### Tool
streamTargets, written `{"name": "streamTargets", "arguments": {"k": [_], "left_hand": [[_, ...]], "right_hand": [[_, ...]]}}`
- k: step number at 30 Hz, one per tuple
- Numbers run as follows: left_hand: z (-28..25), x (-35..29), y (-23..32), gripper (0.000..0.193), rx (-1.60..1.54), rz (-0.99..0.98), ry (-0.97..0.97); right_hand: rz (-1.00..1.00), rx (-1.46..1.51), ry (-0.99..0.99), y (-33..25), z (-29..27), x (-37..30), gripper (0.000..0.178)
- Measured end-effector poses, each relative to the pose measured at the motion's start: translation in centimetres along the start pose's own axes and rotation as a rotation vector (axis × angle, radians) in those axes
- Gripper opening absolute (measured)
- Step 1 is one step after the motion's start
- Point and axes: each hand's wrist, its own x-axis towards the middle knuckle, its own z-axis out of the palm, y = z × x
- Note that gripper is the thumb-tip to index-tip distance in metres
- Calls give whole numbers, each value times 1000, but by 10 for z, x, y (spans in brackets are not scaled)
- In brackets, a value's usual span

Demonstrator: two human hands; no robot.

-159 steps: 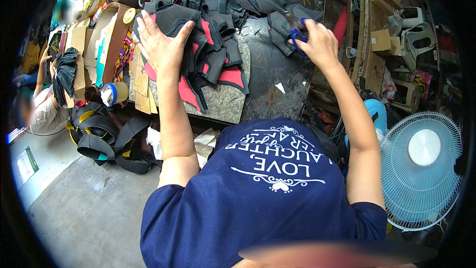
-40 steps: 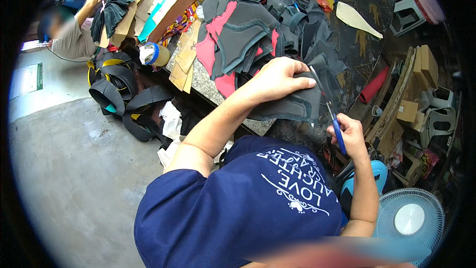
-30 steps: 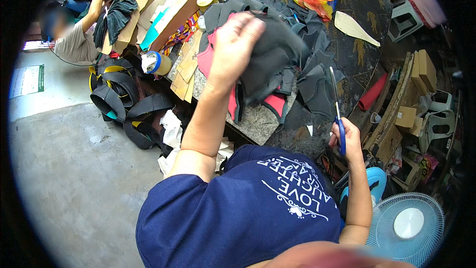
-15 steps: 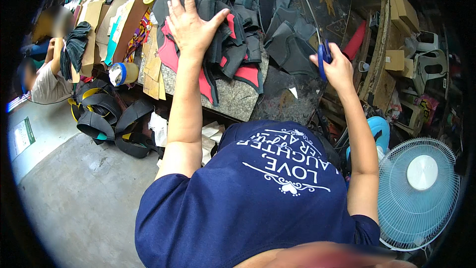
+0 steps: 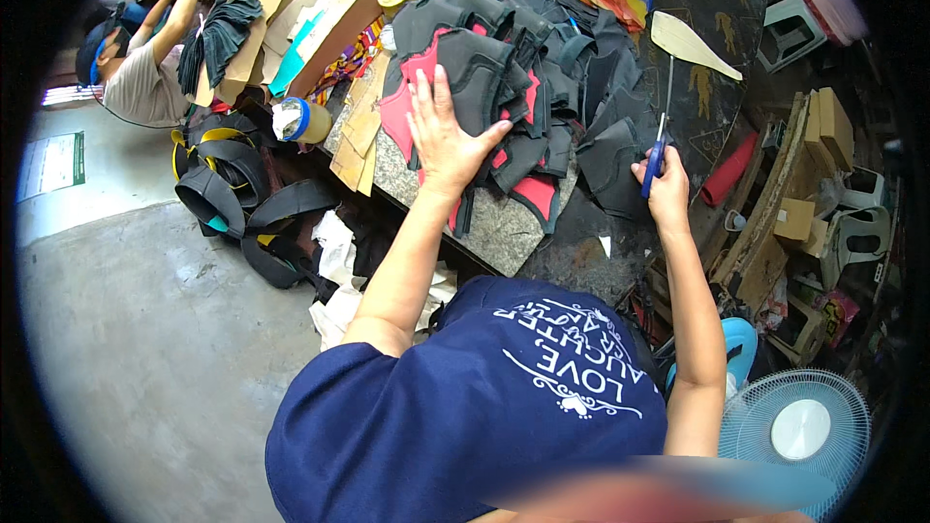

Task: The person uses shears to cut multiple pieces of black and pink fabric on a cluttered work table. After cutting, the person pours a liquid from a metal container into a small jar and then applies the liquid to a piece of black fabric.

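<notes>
My left hand (image 5: 448, 143) lies flat with its fingers spread over a pile of cut black fabric pieces (image 5: 475, 68), some of them showing pink-red undersides. The fingertips rest beside a pink-red face (image 5: 395, 114) at the pile's left edge. In my right hand (image 5: 668, 192) is a pair of scissors (image 5: 653, 170) with blue handles, the blades pointing away from me. Loose black pieces (image 5: 612, 165) lie on the dark tabletop between the scissors and the pile. A pale, paddle-shaped flat piece (image 5: 683, 44) lies beyond the blade tips.
A grey speckled slab (image 5: 504, 237) lies under the pile. To the left are cardboard strips (image 5: 358, 140), a lidded jar (image 5: 302, 121) and an open carton (image 5: 334, 24). Black straps (image 5: 228, 194) hang below them. A fan (image 5: 794, 431) stands at lower right. Another person (image 5: 145, 77) works at far left.
The whole view has shifted, so the table appears lower and farther right. My left hand has slid nearer to me over the pile. The scissors stay in my right hand.
</notes>
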Motion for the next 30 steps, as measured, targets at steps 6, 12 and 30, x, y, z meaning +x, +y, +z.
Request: {"name": "streamTargets", "arguments": {"k": [6,12,30], "left_hand": [[32,8,4,120,-29,-10,95],[16,11,8,121,20,-26,25],[6,-42,133,40,-1699,-902,-999]], "right_hand": [[50,387,-120,-19,-14,-5,26],[95,676,-173,-42,-37,-12,31],[122,759,-100,-81,-49,-71,36]]}}
